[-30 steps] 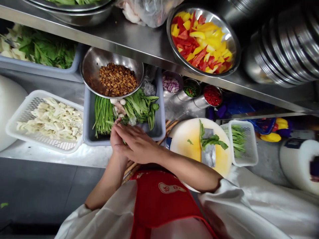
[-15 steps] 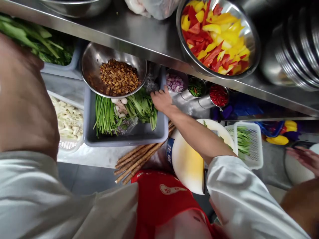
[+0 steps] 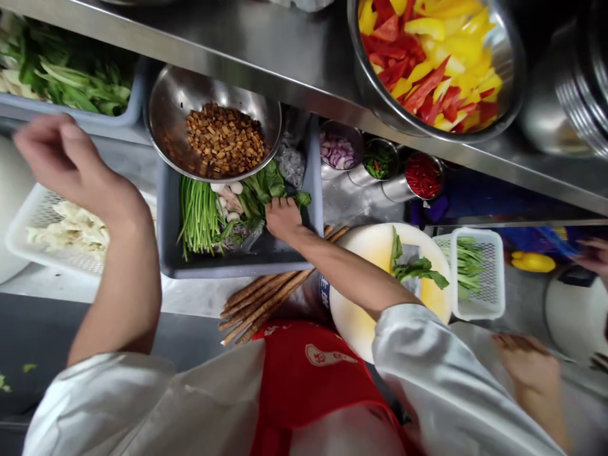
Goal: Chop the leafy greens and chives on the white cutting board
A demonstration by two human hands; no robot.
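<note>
My right hand point(image 3: 282, 218) reaches into a grey tray point(image 3: 237, 269) and curls onto a bunch of leafy greens point(image 3: 266, 187); its fingertips are tucked among the leaves. Beside the greens lie thin green stems point(image 3: 197, 215) and a few pale mushrooms point(image 3: 228, 202). My left hand point(image 3: 66, 161) is raised near the camera with loosely bent fingers and nothing in it. It hovers over a white basket point(image 3: 28, 209) of cauliflower pieces point(image 3: 71, 228). A steel bowl point(image 3: 166, 107) of brown diced cubes sits on the tray's far edge.
A round cutting board point(image 3: 370, 253) carries a cleaver and a leaf point(image 3: 413, 269). A small white basket point(image 3: 475, 304) holds green stems. Brown sticks point(image 3: 266, 301) lie at the counter edge. The shelf holds a pepper bowl point(image 3: 513, 63); below it are onion point(image 3: 337, 152) and chili cups point(image 3: 422, 177). Another person's hand point(image 3: 522, 367) is at right.
My right hand has pulled back from the tray's far rim onto the leafy greens. My left arm has moved away from the lens, so the hand now shows over the cauliflower basket.
</note>
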